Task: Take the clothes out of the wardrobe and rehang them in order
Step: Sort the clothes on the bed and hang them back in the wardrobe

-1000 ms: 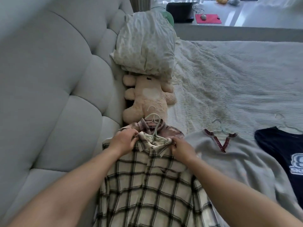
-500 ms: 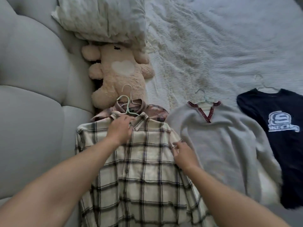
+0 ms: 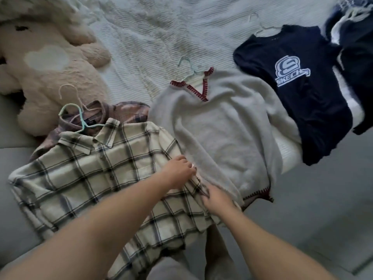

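A cream plaid shirt [image 3: 96, 174] on a light green hanger [image 3: 79, 118] lies on the bed over a pinkish plaid shirt [image 3: 129, 112] with its own pale hanger. My left hand [image 3: 178, 172] rests on the cream shirt's right edge, fingers curled on the cloth. My right hand [image 3: 216, 197] pinches the same edge lower down, next to the grey sweater [image 3: 220, 130] with red stitched trim. A navy T-shirt [image 3: 298, 91] with a white logo lies to the right, each on a hanger.
A beige plush bear [image 3: 50, 63] lies at the upper left against the padded grey headboard [image 3: 12, 199]. More dark clothing [image 3: 357, 47] sits at the far right. The white textured bedspread [image 3: 161, 27] stretches beyond; grey floor [image 3: 323, 209] shows at the right.
Both hands left the cream shirt's collar and slid down to its right side edge. The view tilted down and right, bringing the navy T-shirt and floor further into sight.
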